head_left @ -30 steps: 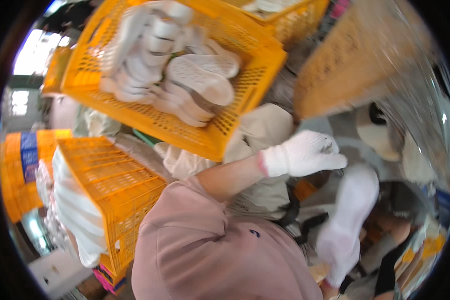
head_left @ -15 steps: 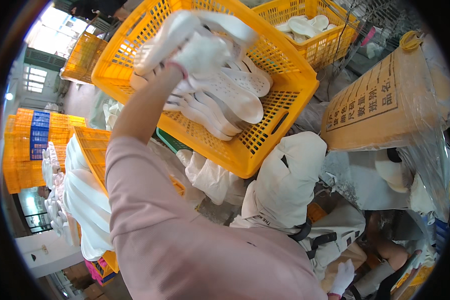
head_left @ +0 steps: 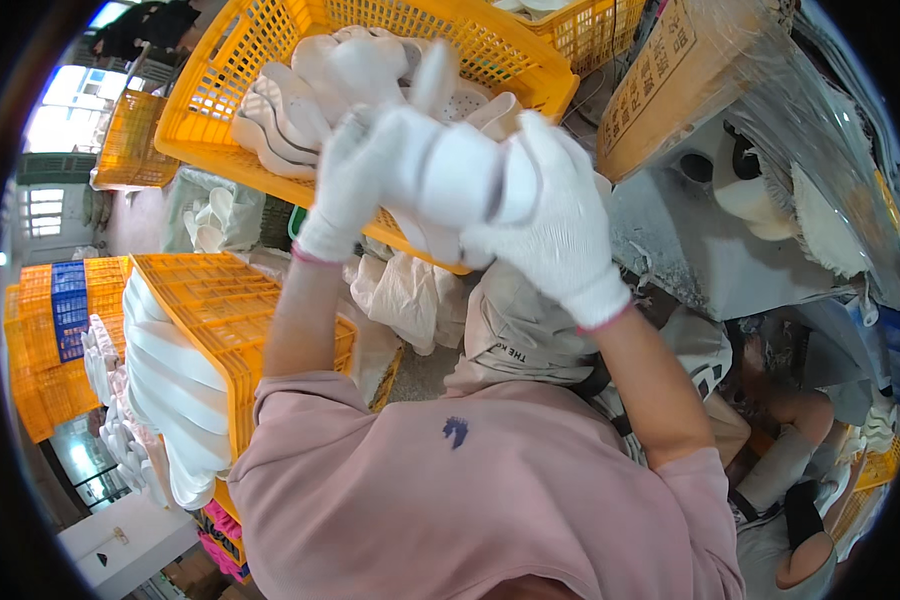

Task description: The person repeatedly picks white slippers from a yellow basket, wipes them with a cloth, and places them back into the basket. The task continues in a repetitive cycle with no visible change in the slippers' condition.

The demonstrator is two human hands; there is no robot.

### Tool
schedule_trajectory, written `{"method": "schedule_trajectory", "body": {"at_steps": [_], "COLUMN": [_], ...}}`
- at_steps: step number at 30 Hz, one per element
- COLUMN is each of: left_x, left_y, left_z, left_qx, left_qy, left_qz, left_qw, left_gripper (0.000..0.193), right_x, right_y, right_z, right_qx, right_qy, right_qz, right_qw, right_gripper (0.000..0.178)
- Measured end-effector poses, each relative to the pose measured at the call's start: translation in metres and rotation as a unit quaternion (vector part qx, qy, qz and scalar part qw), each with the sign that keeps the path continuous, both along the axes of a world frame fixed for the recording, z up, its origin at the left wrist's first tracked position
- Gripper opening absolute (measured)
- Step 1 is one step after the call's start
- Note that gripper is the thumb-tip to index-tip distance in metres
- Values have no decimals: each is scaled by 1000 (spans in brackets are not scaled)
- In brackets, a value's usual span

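1. Now the left hand and the right hand, both in white gloves, are together on one load. Half a second ago the left was inside the crate and the right was low by the lap.
2. Between them sit white soles, clamped from both sides; they look like more than one, but blur hides the count.
3. Beyond the hands, the yellow crate holds a sole pile; the gripped load now shows in front of it, nearer the body.
4. Below the hands is a pale-clothed knee; right of them stands a cardboard carton.
5. So the handling has, I judge, gone from one-handed reaching to a two-handed hold.
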State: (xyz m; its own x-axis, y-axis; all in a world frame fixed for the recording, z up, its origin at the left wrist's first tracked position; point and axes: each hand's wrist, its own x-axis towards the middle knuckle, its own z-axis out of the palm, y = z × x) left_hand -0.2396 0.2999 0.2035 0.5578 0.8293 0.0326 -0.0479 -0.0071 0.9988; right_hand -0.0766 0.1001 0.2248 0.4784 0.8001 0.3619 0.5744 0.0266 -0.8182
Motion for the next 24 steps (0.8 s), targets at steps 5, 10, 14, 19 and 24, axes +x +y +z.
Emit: {"method": "schedule_trajectory", "body": {"at_steps": [5, 10, 14, 19, 24], "left_x": [14, 26, 28, 23, -14], "left_y": [97, 117, 52, 58, 43], "left_z": [-39, -37, -22, 36, 67], "left_qx": [62, 125, 256, 145, -102], "left_qy": [156, 186, 203, 90, -155], "left_qz": [31, 105, 91, 132, 152], "left_qw": [985, 969, 941, 976, 971], "left_gripper": [26, 33, 26, 33, 44], "right_x": [-28, -8, 9, -22, -19], "right_y": [-15, -1, 71, 46, -83], "right_z": [-11, -40, -73, -68, -54], "right_qx": [-42, -51, -3, -133, -124], "right_qy": [-83, -116, 1, 236, -86], "right_qz": [49, -8, 6, 162, 39], "right_qw": [994, 992, 1000, 949, 988], "right_gripper": [91, 87, 89, 90, 77]}}
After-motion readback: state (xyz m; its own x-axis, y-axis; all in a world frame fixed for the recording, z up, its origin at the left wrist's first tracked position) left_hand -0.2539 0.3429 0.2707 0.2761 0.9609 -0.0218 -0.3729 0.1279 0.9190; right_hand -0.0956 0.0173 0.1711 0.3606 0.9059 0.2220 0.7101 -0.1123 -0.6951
